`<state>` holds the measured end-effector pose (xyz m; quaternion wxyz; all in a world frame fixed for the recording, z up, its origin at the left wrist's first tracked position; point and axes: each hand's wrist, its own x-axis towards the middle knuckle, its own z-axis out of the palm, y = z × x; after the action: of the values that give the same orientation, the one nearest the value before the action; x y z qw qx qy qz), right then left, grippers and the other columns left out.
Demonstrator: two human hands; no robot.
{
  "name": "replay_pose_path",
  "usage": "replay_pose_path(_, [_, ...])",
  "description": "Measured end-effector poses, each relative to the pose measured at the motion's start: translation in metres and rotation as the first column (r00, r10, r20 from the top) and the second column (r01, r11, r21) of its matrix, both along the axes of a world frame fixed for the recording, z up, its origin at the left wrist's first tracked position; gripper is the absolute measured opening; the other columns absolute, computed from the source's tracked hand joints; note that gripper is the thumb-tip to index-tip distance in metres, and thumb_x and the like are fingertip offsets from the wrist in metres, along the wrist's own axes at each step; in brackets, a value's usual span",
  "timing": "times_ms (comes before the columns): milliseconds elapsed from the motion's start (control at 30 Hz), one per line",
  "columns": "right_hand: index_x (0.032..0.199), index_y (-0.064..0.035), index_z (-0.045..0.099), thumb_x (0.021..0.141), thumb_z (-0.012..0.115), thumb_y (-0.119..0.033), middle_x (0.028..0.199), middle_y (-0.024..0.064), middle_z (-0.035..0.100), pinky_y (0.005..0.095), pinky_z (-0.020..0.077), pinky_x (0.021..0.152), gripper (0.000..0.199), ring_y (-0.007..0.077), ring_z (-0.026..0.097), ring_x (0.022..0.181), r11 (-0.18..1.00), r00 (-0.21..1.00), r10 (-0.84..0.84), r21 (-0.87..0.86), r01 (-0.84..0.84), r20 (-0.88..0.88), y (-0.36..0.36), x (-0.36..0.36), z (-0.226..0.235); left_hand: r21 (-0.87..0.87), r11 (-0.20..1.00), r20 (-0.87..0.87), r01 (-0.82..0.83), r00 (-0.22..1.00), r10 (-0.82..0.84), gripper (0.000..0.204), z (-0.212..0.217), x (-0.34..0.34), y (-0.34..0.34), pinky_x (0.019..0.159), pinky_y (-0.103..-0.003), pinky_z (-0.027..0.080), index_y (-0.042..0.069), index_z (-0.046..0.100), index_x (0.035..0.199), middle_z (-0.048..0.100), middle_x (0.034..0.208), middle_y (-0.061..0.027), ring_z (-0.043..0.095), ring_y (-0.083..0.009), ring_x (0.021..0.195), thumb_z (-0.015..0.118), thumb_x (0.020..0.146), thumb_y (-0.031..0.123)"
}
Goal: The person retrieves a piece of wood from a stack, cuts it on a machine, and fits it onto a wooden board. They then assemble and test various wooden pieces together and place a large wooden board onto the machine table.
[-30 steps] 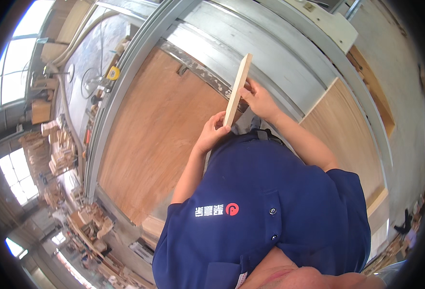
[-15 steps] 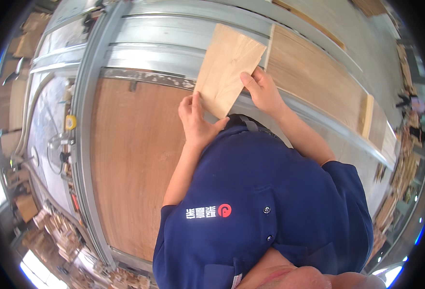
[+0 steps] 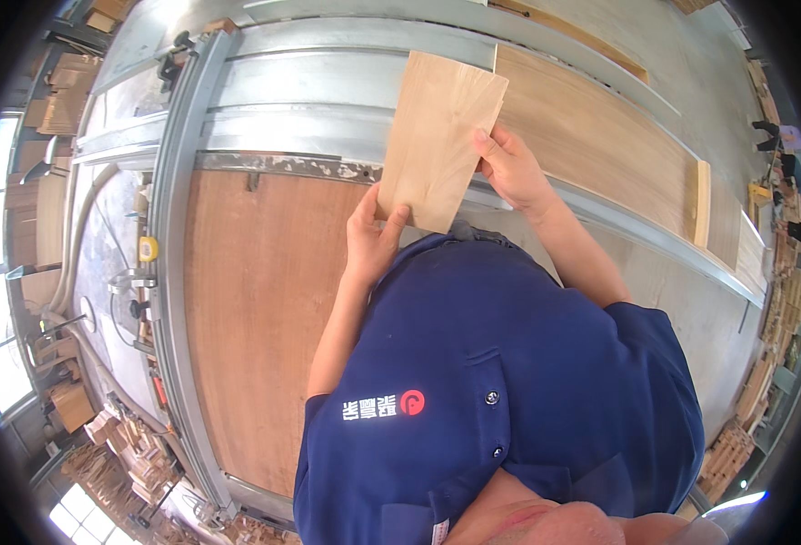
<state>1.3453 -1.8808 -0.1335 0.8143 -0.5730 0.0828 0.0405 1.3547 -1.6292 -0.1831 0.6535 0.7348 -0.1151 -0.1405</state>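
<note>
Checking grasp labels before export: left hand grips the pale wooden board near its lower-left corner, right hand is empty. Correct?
Not quite: the right hand isn't empty. The head view shows it gripping the pale wooden board too, at the right edge. The left hand is as you say.

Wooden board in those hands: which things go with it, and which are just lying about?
With the job:
- wooden board
- left hand and right hand, both holding it

Probably just lying about:
- yellow tape measure
- wood pieces at lower left
</note>
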Motion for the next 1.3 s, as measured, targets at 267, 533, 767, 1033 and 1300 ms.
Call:
replay_pose_path(267, [0.144, 0.0021, 0.052, 0.111, 0.048, -0.029, 0.136, 0.0116, 0.063, 0.0409, 0.0487, 0.11, 0.045, 0.0221, 0.061, 0.126, 0.996, 0.996, 0.089, 0.019, -0.089, -0.007, -0.035, 0.029, -0.014, -0.047, 0.999, -0.202, -0.027, 0.979, 0.017, 0.027, -0.008, 0.021, -0.02, 0.078, -0.025, 0.05, -0.003, 0.065, 0.117, 0.07, 0.099, -0.0016, 0.061, -0.0067, 0.089, 0.063, 0.106, 0.022])
replay_pose_path(533, [0.146, -0.0002, 0.05, 0.112, 0.046, -0.031, 0.131, 0.0086, 0.065, 0.0352, 0.0518, 0.101, 0.046, 0.0185, 0.065, 0.116, 0.946, 0.945, 0.324, -0.014, -0.325, -0.035, -0.029, 0.075, -0.025, -0.053, 0.93, -0.186, -0.364, 0.919, 0.348, 0.031, -0.024, 0.03, -0.046, 0.066, -0.022, 0.042, 0.004, 0.068, 0.1, 0.06, 0.084, 0.0072, 0.048, -0.002, 0.076, 0.056, 0.11, 0.031])
replay_pose_path(767, [0.141, 0.0006, 0.057, 0.1, 0.062, -0.035, 0.142, 0.0245, 0.059, 0.0449, 0.0454, 0.109, 0.054, 0.037, 0.06, 0.126, 0.446, 0.947, 0.32, -0.879, -0.17, -0.021, -0.065, 0.082, -0.136, -0.19, 0.652, -0.514, -0.734, 0.64, 0.571, 0.039, -0.052, 0.047, -0.025, 0.083, -0.035, 0.056, -0.003, 0.064, 0.115, 0.072, 0.107, -0.0101, 0.068, -0.0176, 0.091, 0.044, 0.113, 0.031])
replay_pose_path(1033, [0.133, -0.0035, 0.062, 0.093, 0.068, -0.034, 0.145, 0.0212, 0.055, 0.0503, 0.0423, 0.11, 0.051, 0.0391, 0.049, 0.137, -0.04, 0.82, 0.558, -0.982, 0.183, 0.13, -0.044, 0.064, -0.135, -0.159, 0.325, -0.486, -0.932, 0.361, 0.796, 0.04, -0.049, 0.06, 0.069, 0.094, -0.041, 0.057, -0.006, 0.058, 0.123, 0.07, 0.116, -0.0176, 0.069, -0.0277, 0.104, 0.041, 0.113, 0.028])
replay_pose_path(1300, [0.13, -0.0078, 0.064, 0.093, 0.068, -0.033, 0.146, 0.0166, 0.056, 0.0496, 0.0477, 0.105, 0.046, 0.0364, 0.051, 0.136, -0.08, 0.832, 0.533, -0.97, 0.231, 0.154, -0.034, 0.064, -0.14, -0.223, 0.296, -0.434, -0.929, 0.367, 0.823, 0.036, -0.076, 0.063, 0.101, 0.082, -0.032, 0.054, -0.003, 0.062, 0.11, 0.071, 0.104, -0.0095, 0.064, -0.0156, 0.091, 0.043, 0.113, 0.028])
